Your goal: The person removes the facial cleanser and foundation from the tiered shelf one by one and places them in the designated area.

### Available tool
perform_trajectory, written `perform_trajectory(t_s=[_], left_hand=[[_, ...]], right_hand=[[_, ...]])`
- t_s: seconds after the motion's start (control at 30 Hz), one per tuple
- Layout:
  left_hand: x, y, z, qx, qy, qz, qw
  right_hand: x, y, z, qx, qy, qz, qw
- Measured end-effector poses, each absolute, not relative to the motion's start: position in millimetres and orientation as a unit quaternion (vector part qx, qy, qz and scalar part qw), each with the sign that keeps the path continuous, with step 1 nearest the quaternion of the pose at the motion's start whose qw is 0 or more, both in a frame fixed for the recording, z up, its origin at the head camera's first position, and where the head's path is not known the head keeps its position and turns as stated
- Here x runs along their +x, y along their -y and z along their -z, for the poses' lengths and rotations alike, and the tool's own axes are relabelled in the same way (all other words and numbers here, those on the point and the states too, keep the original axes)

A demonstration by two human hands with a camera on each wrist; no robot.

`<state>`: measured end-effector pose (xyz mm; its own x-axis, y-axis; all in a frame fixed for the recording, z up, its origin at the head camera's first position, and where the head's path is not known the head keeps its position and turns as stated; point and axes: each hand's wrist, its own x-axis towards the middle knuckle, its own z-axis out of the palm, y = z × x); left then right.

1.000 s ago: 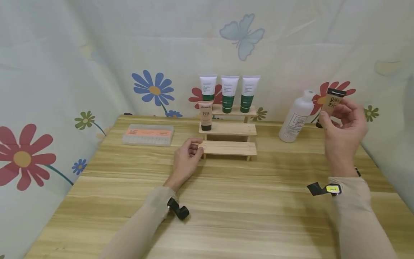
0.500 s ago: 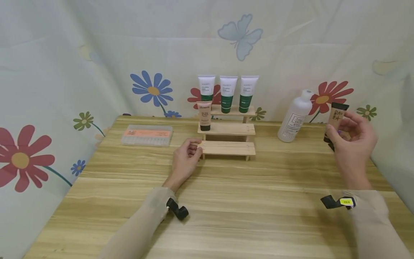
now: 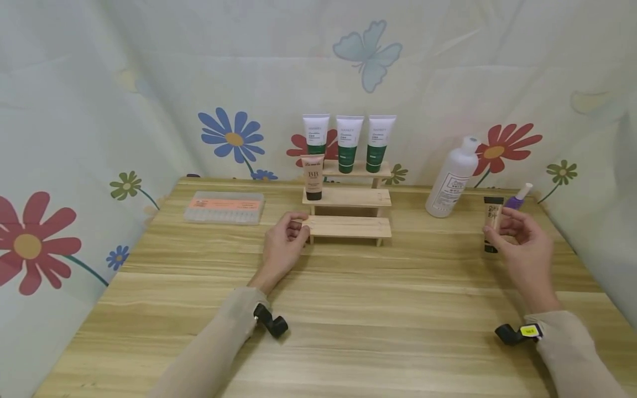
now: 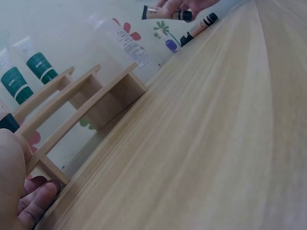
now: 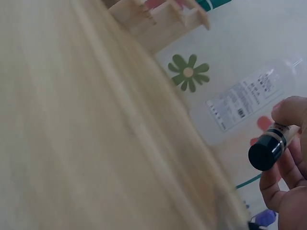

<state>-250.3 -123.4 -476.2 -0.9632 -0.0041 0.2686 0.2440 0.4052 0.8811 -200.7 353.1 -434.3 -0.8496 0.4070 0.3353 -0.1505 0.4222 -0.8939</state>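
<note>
My right hand (image 3: 530, 257) pinches a small tan cosmetic tube (image 3: 492, 221) with black ends, its cap pointing down. The dark cap (image 5: 264, 152) faces the right wrist camera. In the left wrist view the tube is held above the table. My left hand (image 3: 287, 240) grips the left end of the lowest tier of a three-tier wooden display stand (image 3: 348, 225). On its middle tier stands a pink BB cream tube (image 3: 313, 179) with a black cap. Three white-and-green tubes (image 3: 346, 145) line the top tier.
A white bottle (image 3: 450, 182) stands at the back right. Beyond the right hand is a purple bottle (image 3: 515, 202) with a white top; another black-capped tube (image 4: 199, 29) stands nearby. A clear flat case (image 3: 225, 208) with an orange label lies back left.
My right hand with the tube swings out to the right, then comes down and back left, uncovering the purple bottle. The left hand stays on the stand.
</note>
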Motion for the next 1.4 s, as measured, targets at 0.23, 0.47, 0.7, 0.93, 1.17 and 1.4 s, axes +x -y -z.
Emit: perform_trajectory(t_s=[0.23, 0.47, 0.7, 0.93, 1.17, 1.4], left_hand=[[-250.4, 124.8, 477.7, -0.076, 0.829, 0.542, 0.116], [-251.1, 123.7, 477.9, -0.085, 0.826, 0.545, 0.119], [-251.7, 122.8, 478.5, -0.086, 0.824, 0.548, 0.118], [-251.8, 125.0, 478.2, -0.086, 0.823, 0.549, 0.121], [-251.0, 125.8, 478.4, -0.085, 0.824, 0.548, 0.119], [-251.2, 125.0, 477.4, -0.084, 0.824, 0.547, 0.117]], right_hand=[[-204.3, -358.6, 459.7, -0.049, 0.833, -0.497, 0.239], [-206.4, -364.9, 472.2, -0.031, 0.86, -0.456, 0.226], [-205.9, -365.2, 475.0, -0.029, 0.875, -0.435, 0.209], [-207.7, -361.2, 476.3, -0.027, 0.881, -0.421, 0.214], [-205.0, -357.8, 475.6, -0.057, 0.888, -0.4, 0.218], [-203.9, -358.5, 475.0, -0.071, 0.889, -0.396, 0.218]])
